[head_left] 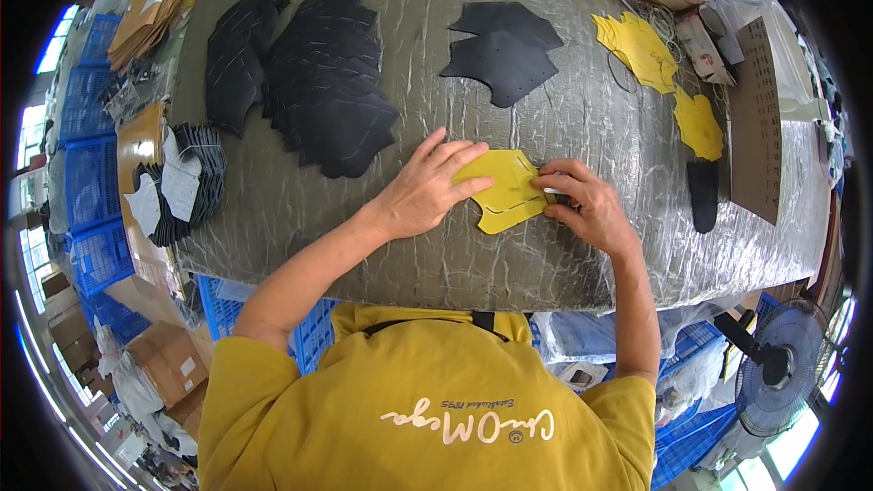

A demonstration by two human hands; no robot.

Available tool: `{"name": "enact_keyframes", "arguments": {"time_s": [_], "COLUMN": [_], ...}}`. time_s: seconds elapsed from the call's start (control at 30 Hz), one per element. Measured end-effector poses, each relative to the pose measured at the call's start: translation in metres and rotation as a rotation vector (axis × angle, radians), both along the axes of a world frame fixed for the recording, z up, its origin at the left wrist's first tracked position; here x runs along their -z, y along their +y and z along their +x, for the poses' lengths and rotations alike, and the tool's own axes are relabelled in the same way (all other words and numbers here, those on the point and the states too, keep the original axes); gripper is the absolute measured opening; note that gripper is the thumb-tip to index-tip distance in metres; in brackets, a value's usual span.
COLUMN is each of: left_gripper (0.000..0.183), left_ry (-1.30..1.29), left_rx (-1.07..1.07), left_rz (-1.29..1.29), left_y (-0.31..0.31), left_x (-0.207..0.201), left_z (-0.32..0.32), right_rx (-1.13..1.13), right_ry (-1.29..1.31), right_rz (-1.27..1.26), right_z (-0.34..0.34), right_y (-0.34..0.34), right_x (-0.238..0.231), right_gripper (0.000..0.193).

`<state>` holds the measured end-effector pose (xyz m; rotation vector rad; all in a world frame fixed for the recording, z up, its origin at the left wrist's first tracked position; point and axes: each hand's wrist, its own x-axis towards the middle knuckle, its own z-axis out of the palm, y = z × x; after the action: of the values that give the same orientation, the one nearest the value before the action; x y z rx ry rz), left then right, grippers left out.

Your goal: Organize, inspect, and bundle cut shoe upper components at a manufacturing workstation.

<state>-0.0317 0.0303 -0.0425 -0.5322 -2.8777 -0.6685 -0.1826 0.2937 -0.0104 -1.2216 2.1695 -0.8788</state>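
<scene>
A yellow template [509, 184] with narrow slots cut in it lies on the table in front of me. A dark edge shows along its lower side; whether a black piece lies beneath it I cannot tell. My left hand [426, 184] rests on the template's left part, fingers stretched out and thumb lying across it. At the template's right edge, my right hand [587, 205] is closed in a pinch. A small pale and dark bit shows between those fingers, too covered to name. Beyond the template lie two overlapping black cut pieces [500, 64].
Overlapping black pieces with pale marks [332, 91] spread at the left. A tied black bundle [205, 173] stands at the left edge. Other yellow templates [641, 50], a narrow black piece [703, 195] and a cardboard panel [757, 118] are at the right. A fan [782, 368] stands lower right.
</scene>
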Motion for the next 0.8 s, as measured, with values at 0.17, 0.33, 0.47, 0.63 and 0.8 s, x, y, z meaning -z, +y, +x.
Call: {"name": "enact_keyframes", "arguments": {"time_s": [0.17, 0.33, 0.47, 0.63, 0.8], "left_gripper": [0.044, 0.054, 0.057, 0.057, 0.058], "left_ry": [0.010, -0.048, -0.059, -0.086, -0.121], "left_rx": [-0.036, -0.155, -0.181, -0.195, -0.212], "left_rz": [-0.181, -0.360, -0.272, -0.142, -0.156], "left_y": [0.030, 0.066, 0.067, 0.065, 0.071], "left_x": [-0.007, -0.013, -0.013, -0.016, -0.018], "left_z": [0.012, 0.021, 0.023, 0.021, 0.019], "right_rx": [0.012, 0.031, 0.045, 0.046, 0.012], "right_ry": [0.002, -0.015, -0.040, -0.065, -0.031], "right_rz": [0.024, 0.007, -0.007, 0.010, -0.003], "right_z": [0.000, 0.001, -0.001, -0.005, -0.007], "right_y": [-0.001, 0.000, 0.000, -0.002, -0.001], "right_x": [-0.001, 0.005, 0.005, 0.002, 0.004], "right_gripper": [0.044, 0.044, 0.043, 0.042, 0.042]}}
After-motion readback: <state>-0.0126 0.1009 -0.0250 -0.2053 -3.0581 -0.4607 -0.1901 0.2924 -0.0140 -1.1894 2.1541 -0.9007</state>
